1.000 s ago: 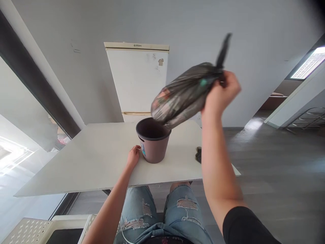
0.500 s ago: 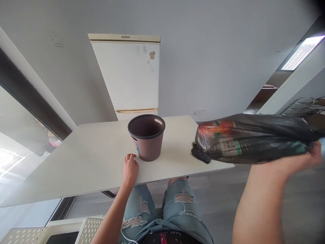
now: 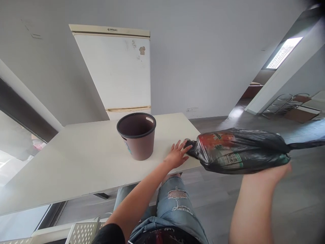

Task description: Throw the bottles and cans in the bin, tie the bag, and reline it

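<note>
A filled black plastic bag (image 3: 243,154), tied at its right end, lies sideways above and past the table's right end. Colourful packaging shows through its thin film. My right hand (image 3: 276,171) bears the bag from underneath, its fingers mostly hidden behind it. My left hand (image 3: 177,155) reaches across the table's right part with fingers spread. Its fingertips are at a bunched piece of black plastic (image 3: 191,148) by the bag's left end; whether this piece belongs to the bag I cannot tell. A mauve trash bin (image 3: 141,147) with a dark rim stands upright left of that hand.
The bin is on a white table (image 3: 83,159). Behind the table stands a white refrigerator (image 3: 116,71) against a grey wall. Metal racks (image 3: 286,101) are on the floor at far right. A perforated cream plastic piece (image 3: 82,233) sits at lower left.
My left hand has gone from beside the bin rightward to the bunched black plastic. My right hand has lowered the bag slightly and brought its tied end leftward. The view has turned right.
</note>
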`<state>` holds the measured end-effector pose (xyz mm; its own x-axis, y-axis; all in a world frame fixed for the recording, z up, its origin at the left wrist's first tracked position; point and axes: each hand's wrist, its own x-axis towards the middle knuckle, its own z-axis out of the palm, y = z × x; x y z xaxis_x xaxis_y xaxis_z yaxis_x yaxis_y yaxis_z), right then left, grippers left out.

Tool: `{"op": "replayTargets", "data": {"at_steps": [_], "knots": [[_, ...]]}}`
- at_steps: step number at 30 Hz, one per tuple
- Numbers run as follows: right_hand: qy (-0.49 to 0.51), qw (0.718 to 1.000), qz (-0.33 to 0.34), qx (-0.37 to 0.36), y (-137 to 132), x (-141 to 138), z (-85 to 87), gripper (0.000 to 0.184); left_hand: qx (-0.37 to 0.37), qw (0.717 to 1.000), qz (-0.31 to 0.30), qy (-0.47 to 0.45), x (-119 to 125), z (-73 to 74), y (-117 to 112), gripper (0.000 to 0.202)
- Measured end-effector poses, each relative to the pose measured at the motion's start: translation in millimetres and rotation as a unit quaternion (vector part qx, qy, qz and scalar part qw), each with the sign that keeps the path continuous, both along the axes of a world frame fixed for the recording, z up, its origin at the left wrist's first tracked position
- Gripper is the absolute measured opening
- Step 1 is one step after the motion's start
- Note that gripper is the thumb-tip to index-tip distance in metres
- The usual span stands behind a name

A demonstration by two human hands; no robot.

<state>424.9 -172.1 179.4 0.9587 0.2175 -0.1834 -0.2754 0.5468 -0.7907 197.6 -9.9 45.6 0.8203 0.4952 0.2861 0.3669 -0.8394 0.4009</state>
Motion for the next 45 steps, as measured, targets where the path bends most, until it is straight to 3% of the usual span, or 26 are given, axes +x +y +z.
{"op": "replayTargets", "data": {"at_steps": [4,7,12,17,22,27,31,39,45], "knots": [[-0.152,0.984,0.042,0.080,16,10,-10.7,0.023,-0.009,0.997,-0.030,0.067,24,-17.9,6,0.041],[-0.135,0.988,0.033,0.065,29,20,-21.1,0.025,0.025,0.998,0.001,0.060,5,-22.4,-4,0.026],[-0.112,0.987,0.078,0.080,56,28,-42.8,0.025,0.059,0.994,0.024,0.093,-82,-16.2,-31,0.018],[-0.027,0.995,0.092,0.003,93,21,-78.7,0.012,-0.028,0.988,0.132,0.071,-182,-8.5,-46,0.027],[-0.005,0.994,0.107,-0.037,130,17,-109.2,0.007,-0.092,0.978,0.187,0.013,-253,-12.7,-34,0.035],[-0.009,0.995,0.094,0.018,153,16,-116.4,0.013,-0.107,0.948,0.297,0.033,-300,-15.7,-5,0.027],[-0.019,0.995,0.101,-0.014,156,18,-116.5,0.022,-0.114,0.930,0.349,-0.001,-318,-17.8,11,0.020],[-0.010,0.977,0.152,-0.152,140,16,-126.8,0.030,-0.125,0.928,0.350,-0.037,-317,-18.0,12,0.023],[-0.051,0.962,0.141,-0.229,126,13,-127.5,0.034,-0.144,0.923,0.350,-0.075,-318,-12.3,10,0.037]]}}
